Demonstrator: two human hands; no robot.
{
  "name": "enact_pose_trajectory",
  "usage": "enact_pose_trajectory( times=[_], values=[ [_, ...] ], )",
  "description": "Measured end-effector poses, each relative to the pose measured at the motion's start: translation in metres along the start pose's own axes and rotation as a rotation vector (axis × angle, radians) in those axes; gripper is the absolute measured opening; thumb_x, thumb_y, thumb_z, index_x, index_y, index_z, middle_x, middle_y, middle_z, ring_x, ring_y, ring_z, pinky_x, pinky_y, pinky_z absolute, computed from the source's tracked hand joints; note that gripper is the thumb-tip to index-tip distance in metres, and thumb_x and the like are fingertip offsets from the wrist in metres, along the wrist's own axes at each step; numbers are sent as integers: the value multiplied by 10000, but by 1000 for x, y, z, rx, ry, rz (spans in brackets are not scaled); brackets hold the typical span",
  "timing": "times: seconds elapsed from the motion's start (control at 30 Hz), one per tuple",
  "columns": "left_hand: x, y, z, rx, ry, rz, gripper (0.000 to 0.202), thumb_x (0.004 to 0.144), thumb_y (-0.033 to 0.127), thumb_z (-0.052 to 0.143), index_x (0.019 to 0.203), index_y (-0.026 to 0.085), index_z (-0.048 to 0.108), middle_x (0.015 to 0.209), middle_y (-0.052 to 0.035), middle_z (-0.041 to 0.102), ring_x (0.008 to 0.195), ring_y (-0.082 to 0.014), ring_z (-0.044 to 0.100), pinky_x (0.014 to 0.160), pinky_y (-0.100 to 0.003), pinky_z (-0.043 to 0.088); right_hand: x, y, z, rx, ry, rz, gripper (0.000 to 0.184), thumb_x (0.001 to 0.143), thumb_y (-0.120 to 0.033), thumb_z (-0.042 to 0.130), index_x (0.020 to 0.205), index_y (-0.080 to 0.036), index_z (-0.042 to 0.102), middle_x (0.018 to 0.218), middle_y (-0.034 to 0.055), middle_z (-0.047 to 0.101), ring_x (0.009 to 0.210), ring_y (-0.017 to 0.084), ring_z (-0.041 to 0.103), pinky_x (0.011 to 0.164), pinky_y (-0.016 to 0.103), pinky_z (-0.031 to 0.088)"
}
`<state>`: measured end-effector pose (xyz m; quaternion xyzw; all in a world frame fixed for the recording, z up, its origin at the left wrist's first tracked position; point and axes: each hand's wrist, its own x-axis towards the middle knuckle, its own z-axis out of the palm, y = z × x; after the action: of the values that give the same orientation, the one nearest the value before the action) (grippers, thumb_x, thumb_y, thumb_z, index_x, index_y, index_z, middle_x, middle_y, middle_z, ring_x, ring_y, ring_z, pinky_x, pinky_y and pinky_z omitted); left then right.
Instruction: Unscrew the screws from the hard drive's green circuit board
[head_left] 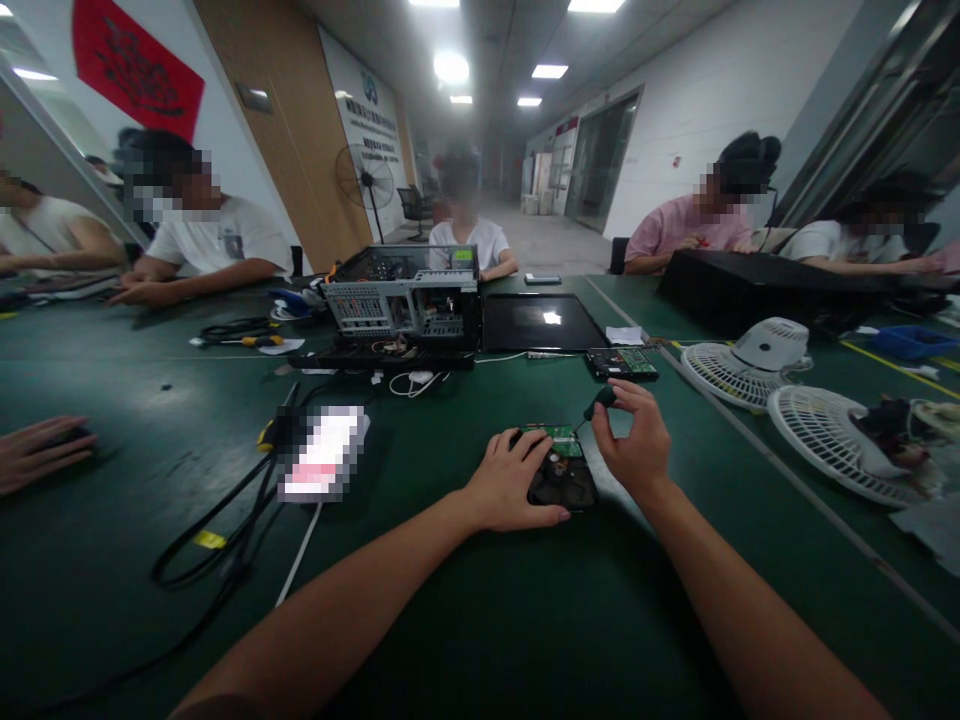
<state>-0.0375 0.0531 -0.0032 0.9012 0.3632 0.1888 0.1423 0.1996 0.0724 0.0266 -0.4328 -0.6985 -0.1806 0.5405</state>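
Note:
A hard drive [566, 483] lies flat on the green table with its green circuit board [565, 438] side up. My left hand [512, 478] grips it from the left, thumb along the near edge and fingers over the far left part. In my right hand [636, 437] is a small screwdriver [598, 402] with a dark green handle, held between thumb and fingers. Its thin shaft slants down to the board's right side; whether the tip sits in a screw is too small to tell. Behind it lies a second hard drive [622, 364].
An opened computer case [405, 300] stands at the back, beside a black flat panel [544, 322]. Left are a phone [326, 455] and black cables [214, 505]. White fan parts [750, 365] lie right. Another person's hand [45, 452] rests at far left; several people sit around.

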Motion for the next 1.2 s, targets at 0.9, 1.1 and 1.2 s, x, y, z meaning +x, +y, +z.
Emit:
enact_pose_trajectory(
  times=[0.9, 1.1, 1.2],
  values=[
    [0, 0, 2, 26, 0, 2, 1096, 723, 885, 587, 1585, 272, 302, 1600, -87, 343, 1403, -468, 292, 1177, -633, 233, 2, -3, -3, -54, -4, 12, 347, 874, -246, 689, 1183, -216, 532, 995, 62, 591, 890, 218, 606, 806, 414, 554],
    [0, 0, 0, 24, -6, 1, 1104, 722, 885, 586, 1586, 260, 302, 1596, -98, 345, 1405, -472, 285, 1171, -636, 242, 3, -4, -5, -45, -23, 7, 378, 872, -221, 676, 1225, -199, 543, 942, 57, 587, 890, 228, 597, 807, 413, 552],
    [0, 1, 0, 26, -2, 1, 1100, 723, 881, 589, 1586, 263, 303, 1595, -97, 346, 1405, -472, 287, 1172, -638, 238, 3, -3, -6, -55, -26, 6, 379, 877, -213, 659, 1237, -198, 541, 930, 56, 583, 889, 231, 589, 811, 420, 551]
  ],
)
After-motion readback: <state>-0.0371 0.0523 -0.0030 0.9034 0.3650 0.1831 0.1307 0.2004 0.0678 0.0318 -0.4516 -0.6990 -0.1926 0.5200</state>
